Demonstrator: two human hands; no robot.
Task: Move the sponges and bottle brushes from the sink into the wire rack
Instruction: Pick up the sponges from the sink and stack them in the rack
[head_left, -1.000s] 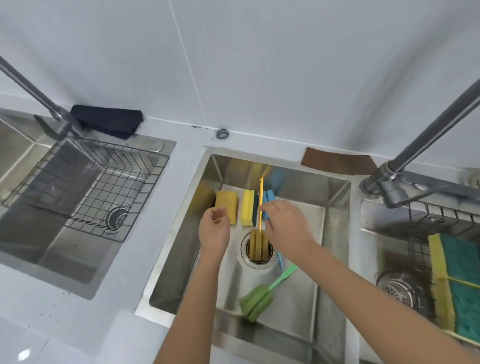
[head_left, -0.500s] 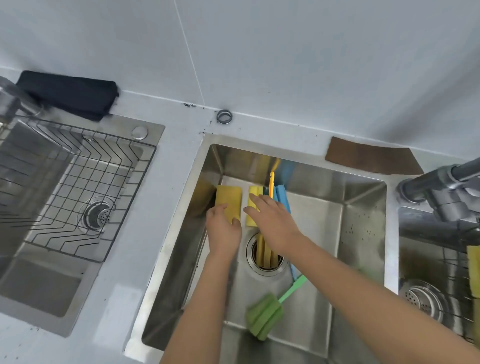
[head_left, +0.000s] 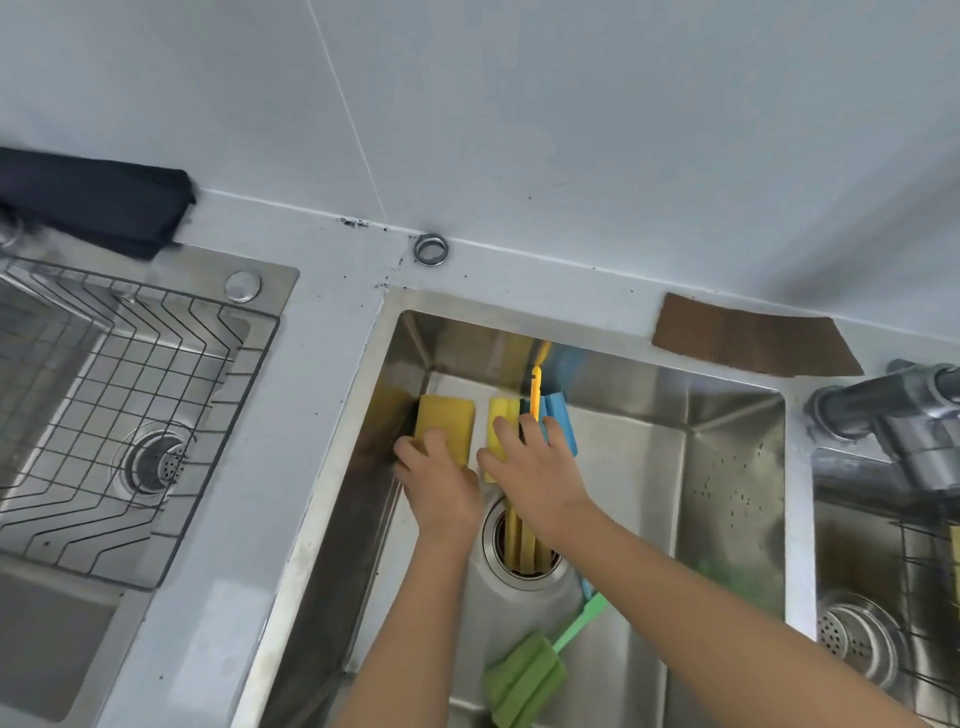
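Both our hands are down at the sink's (head_left: 727, 467) far-left corner: left hand (head_left: 441, 483) fingers rest on the yellow sponge (head_left: 447, 423), right hand (head_left: 535, 467) spread over the yellow-blue sponge pair (head_left: 506, 423). Can't tell if either is clamped. Green brush (head_left: 530, 675) at near edge; wire rack (head_left: 130, 415) in left sink.

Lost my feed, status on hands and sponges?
Left hand on yellow sponge; right hand on second sponge. Neither lifted. Green brush loose. Wire rack unobstructed.

both arms reach fwd; left hand (head_left: 441, 480) fingers curled down, right hand (head_left: 535, 473) fingers spread, palm down.
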